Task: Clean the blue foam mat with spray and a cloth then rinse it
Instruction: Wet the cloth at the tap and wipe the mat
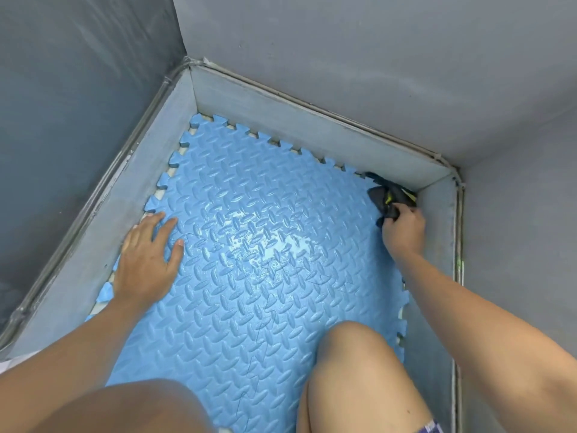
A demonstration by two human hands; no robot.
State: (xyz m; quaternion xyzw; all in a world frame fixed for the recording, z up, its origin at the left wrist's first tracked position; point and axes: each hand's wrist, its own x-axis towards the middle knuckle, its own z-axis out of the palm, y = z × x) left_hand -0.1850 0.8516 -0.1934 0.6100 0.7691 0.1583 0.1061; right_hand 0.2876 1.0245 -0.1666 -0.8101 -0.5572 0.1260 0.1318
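The blue foam mat point(249, 270) with a raised leaf pattern and jigsaw edges lies flat on the floor of a grey-walled recess. Its middle shines wet, and thin dark pen-like lines cross it. My left hand point(146, 260) rests flat on the mat's left part, fingers spread. At the far right corner my right hand point(404, 231) grips a dark cloth point(387, 195) with a yellow-green mark; the cloth lies on the mat's corner against the wall. No spray bottle is in view.
Low grey walls point(299, 126) enclose the mat on the left, far and right sides, with metal trim along their tops. My two bare knees point(352, 364) are over the near part of the mat.
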